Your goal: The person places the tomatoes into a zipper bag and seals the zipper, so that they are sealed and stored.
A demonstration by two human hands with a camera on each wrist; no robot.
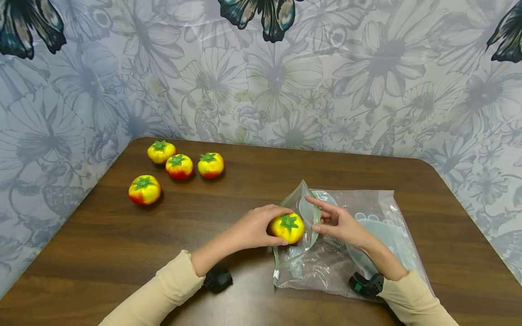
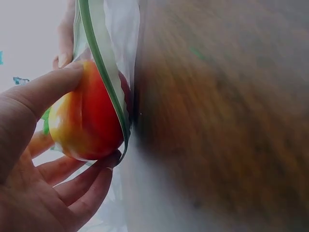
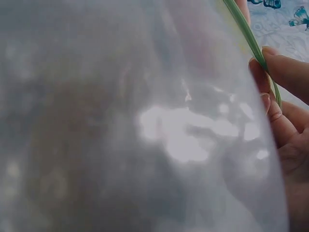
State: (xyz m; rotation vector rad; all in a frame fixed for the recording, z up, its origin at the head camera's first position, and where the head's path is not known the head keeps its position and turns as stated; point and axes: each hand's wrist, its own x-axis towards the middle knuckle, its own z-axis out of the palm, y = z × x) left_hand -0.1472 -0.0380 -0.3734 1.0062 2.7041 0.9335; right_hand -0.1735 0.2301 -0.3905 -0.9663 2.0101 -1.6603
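In the head view my left hand (image 1: 261, 228) grips a yellow-and-red toy tomato (image 1: 287, 228) with a green leafy top, thumb on one side and fingers on the other. The tomato is at the mouth of a clear plastic slider bag (image 1: 318, 274) lying on the table. From the left wrist view, the bag's green zip edge (image 2: 102, 67) crosses in front of the tomato's red side (image 2: 99, 111). My right hand (image 1: 338, 222) pinches that green rim between thumb and fingers, holding the mouth apart; the right wrist view shows the pinched green strip (image 3: 248, 36).
Several more toy tomatoes stand at the table's back left, one (image 1: 144, 190) nearer than the others (image 1: 179, 167). A white slider (image 1: 276, 274) sits at the bag's near corner. Pale green print (image 1: 377, 235) shows on the bag. Behind the brown table (image 1: 102, 253) rises a flowered wall (image 1: 277, 90).
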